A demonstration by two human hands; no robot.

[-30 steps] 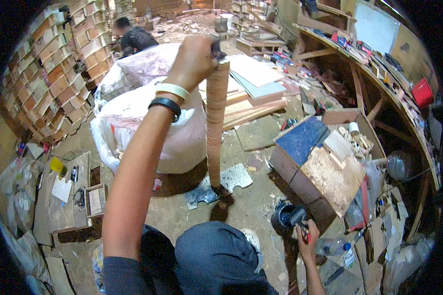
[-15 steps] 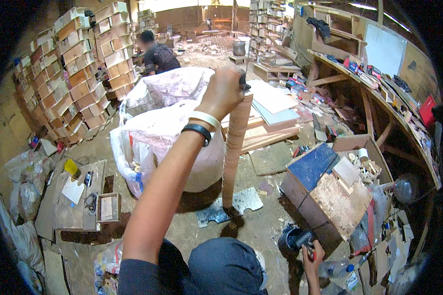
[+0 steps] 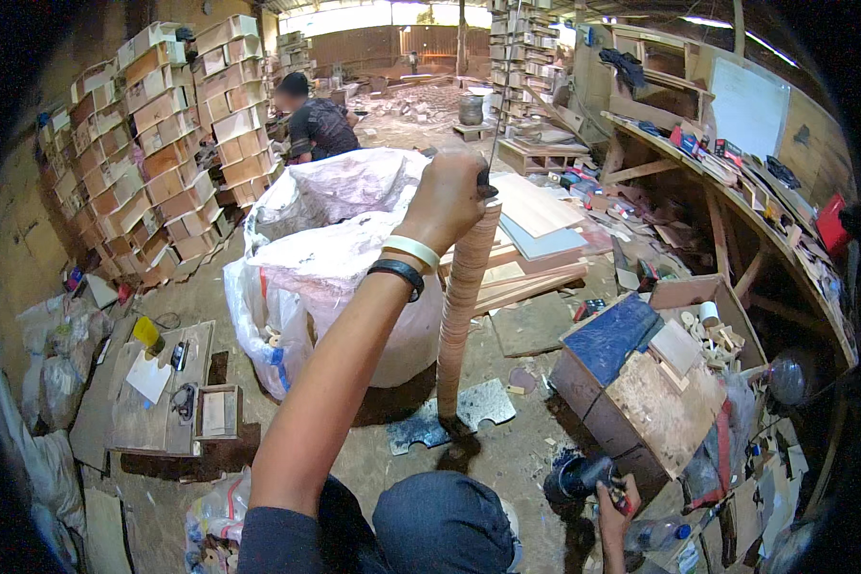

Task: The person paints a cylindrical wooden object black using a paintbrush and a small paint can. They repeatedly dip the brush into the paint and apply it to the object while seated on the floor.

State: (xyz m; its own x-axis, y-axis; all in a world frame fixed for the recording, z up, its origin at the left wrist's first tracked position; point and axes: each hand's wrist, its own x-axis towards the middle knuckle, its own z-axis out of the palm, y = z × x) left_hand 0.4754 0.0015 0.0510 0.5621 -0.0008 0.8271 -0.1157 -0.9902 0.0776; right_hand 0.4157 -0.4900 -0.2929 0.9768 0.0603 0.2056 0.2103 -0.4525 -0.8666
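Note:
My left hand [image 3: 450, 199] is closed round the top end of a tall stack of thin wooden discs [image 3: 461, 306], with something dark showing at the fingers. The stack stands nearly upright and leans slightly. Under its foot lies a notched, paint-smeared board [image 3: 490, 404]. Low on the right, my right hand [image 3: 617, 507] is closed on a small tool with dark and red parts, whose kind I cannot make out. It is at a black-stained can [image 3: 566, 478] on the floor; the tool's far end cannot be told apart from the can.
A large white sack [image 3: 344, 316] stands just beyond my left forearm. To the right is a wooden box [image 3: 603, 411] with panels on top. A low board table [image 3: 163, 392] lies left. Stacked wooden boxes [image 3: 163, 134] rise behind, near a seated person [image 3: 320, 124]. A cluttered workbench [image 3: 679, 143] runs along the right.
The view has shifted slightly, so the scene sits a little lower and further right. My right hand has moved slightly and the dark shape at the can looks more tilted. My left hand keeps its grip.

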